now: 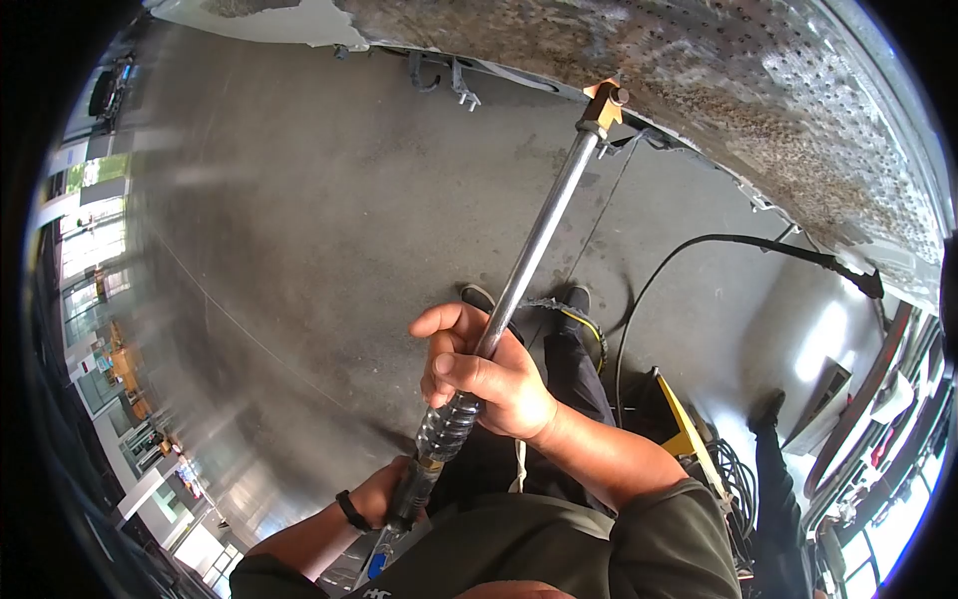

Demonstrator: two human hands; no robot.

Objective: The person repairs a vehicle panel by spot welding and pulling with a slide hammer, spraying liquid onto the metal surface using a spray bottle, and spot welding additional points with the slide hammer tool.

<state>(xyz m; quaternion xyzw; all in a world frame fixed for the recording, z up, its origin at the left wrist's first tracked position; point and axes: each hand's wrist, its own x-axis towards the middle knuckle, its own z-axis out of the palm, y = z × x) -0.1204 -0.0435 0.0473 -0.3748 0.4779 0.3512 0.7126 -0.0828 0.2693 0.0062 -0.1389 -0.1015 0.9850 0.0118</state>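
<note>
A long slide-hammer dent puller (542,240) runs slanting from my body up to a worn metal panel (689,70). Its copper-coloured head (601,108), with a bolt through it, meets the panel's lower edge. Around the bare rod, just above the black ribbed grip (446,427), my right hand (499,379) is closed, with the index finger partly extended. My left hand (384,494), below a black wristband, is closed round the dark rear handle (411,494); most of its fingers are hidden behind the tool.
A black cable (699,240) arcs from the right down towards the floor. Near my right side stands a yellow-edged dark unit (681,419) with coiled cables (736,474). Another person's leg (768,469) is at the right. Brackets (464,90) hang under the panel edge.
</note>
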